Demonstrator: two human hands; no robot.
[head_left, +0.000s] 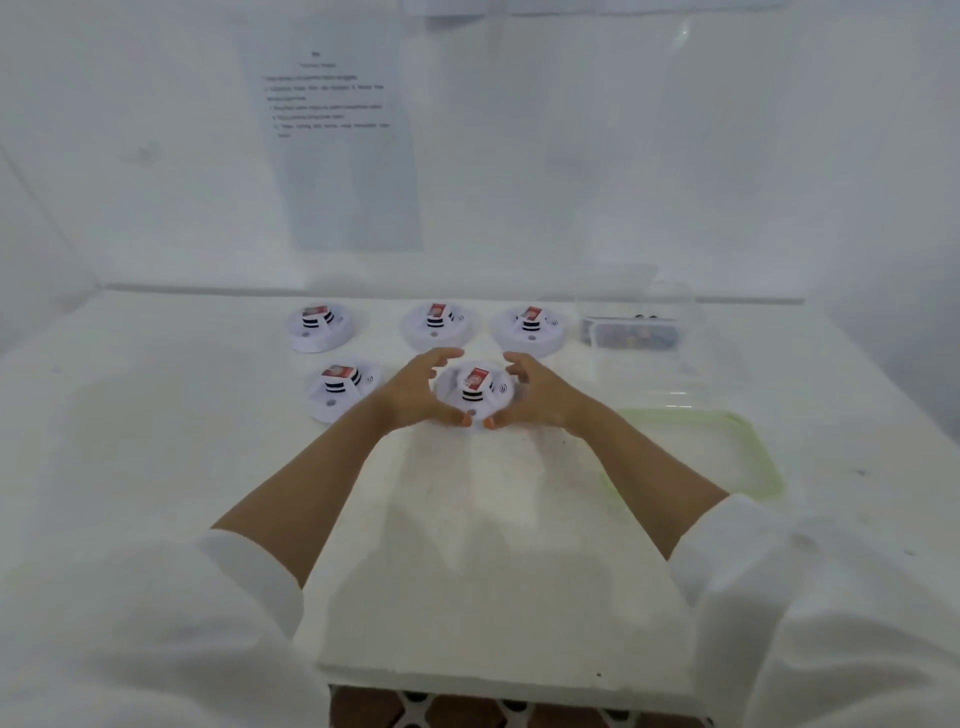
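A round white smoke detector (474, 396) with a small red-and-white battery on top sits on the white table (467, 519), in the middle. My left hand (415, 392) curls around its left rim, thumb at the front edge. My right hand (535, 397) curls around its right rim in the same way. Several other white detectors of the same kind stand nearby: one to the left (340, 389) and three in a back row (319, 327) (436, 325) (530, 327).
A clear plastic box (631, 332) with small dark items stands at the back right. Its green-rimmed clear lid (748, 441) lies flat on the table to the right. A printed sheet (337, 130) hangs on the white back wall.
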